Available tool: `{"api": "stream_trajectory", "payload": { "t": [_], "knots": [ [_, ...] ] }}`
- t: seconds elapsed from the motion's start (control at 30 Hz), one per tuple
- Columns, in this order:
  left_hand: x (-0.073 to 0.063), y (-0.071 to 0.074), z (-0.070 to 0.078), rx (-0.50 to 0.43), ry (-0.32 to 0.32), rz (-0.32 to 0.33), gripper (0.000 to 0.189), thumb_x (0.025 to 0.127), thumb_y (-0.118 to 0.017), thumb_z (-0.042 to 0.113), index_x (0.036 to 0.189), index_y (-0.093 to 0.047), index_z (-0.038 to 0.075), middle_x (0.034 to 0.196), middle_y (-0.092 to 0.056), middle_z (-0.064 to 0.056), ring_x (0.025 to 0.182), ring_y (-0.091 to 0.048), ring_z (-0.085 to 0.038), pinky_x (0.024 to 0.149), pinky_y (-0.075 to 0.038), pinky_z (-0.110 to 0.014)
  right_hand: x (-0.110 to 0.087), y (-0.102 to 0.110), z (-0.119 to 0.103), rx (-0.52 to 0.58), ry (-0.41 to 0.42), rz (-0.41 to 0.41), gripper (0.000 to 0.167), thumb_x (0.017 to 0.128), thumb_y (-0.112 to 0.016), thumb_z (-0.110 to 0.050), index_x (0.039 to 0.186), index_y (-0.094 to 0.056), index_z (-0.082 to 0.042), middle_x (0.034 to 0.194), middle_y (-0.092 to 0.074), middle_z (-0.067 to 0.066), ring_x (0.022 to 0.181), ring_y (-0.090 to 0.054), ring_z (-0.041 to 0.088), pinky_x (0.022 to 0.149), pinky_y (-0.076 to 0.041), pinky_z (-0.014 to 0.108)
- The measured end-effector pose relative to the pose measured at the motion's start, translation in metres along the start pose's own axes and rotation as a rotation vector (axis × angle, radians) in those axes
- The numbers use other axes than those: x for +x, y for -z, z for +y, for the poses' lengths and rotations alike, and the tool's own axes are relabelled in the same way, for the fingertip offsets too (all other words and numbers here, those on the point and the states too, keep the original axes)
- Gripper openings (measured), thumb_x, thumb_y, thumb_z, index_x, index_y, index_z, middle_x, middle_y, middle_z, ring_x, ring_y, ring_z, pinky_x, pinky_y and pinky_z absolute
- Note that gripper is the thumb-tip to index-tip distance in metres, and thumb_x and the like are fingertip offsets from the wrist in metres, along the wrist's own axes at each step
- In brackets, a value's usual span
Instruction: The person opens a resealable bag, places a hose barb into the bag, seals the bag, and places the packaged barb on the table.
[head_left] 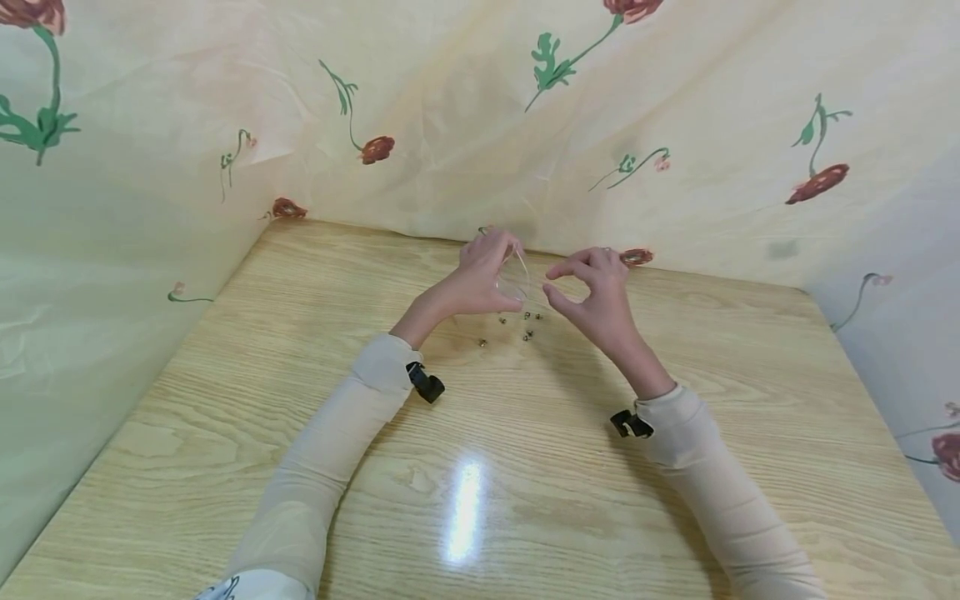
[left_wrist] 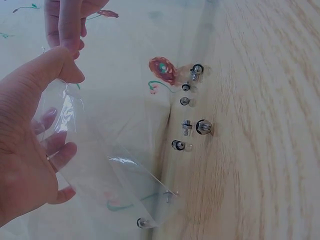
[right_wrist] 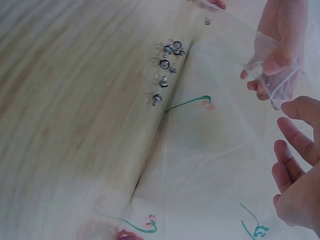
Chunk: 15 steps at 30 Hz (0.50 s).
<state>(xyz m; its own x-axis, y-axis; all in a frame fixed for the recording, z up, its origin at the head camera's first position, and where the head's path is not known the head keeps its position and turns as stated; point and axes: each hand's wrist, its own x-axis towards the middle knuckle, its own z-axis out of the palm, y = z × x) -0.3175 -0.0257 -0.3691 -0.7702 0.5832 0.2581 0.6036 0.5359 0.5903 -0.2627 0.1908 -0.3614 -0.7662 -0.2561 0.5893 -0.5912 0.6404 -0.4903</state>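
Observation:
My left hand point(head_left: 480, 279) holds a clear plastic bag point(left_wrist: 105, 145), its thumb at the upper edge and its fingers showing through the film. The bag hangs down in front of several small metal fittings point(left_wrist: 204, 127), some with dark rings, which lie on the table. Just to the right of the bag, my right hand point(head_left: 596, 296) is raised with thumb and index finger curved and a gap between their tips. In the right wrist view, its fingers point(right_wrist: 295, 140) are spread close to the bag's corner, with nothing visible held in them.
The wood-grain table point(head_left: 480, 433) spreads out under both arms. A flowered sheet point(head_left: 465, 108) hangs behind its back edge and along the sides, close to my hands. Black straps with camera mounts point(head_left: 426, 383) sit at both wrists.

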Motion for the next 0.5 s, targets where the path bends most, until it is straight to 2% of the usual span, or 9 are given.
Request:
{"api": "stream_trajectory", "payload": {
  "t": [0.5],
  "knots": [
    [0.002, -0.002, -0.001, 0.036, 0.017, -0.016, 0.066, 0.079, -0.082, 0.024, 0.127, -0.039, 0.01, 0.113, -0.039, -0.007, 0.109, -0.034, -0.025, 0.101, -0.022, -0.049, -0.011, -0.009, 0.023, 0.012, 0.006, -0.121, 0.013, 0.081, -0.081, -0.001, 0.092, -0.075, 0.002, 0.104, -0.062, 0.022, 0.106, -0.043, 0.042, 0.102, -0.017, 0.062]
  ]
}}
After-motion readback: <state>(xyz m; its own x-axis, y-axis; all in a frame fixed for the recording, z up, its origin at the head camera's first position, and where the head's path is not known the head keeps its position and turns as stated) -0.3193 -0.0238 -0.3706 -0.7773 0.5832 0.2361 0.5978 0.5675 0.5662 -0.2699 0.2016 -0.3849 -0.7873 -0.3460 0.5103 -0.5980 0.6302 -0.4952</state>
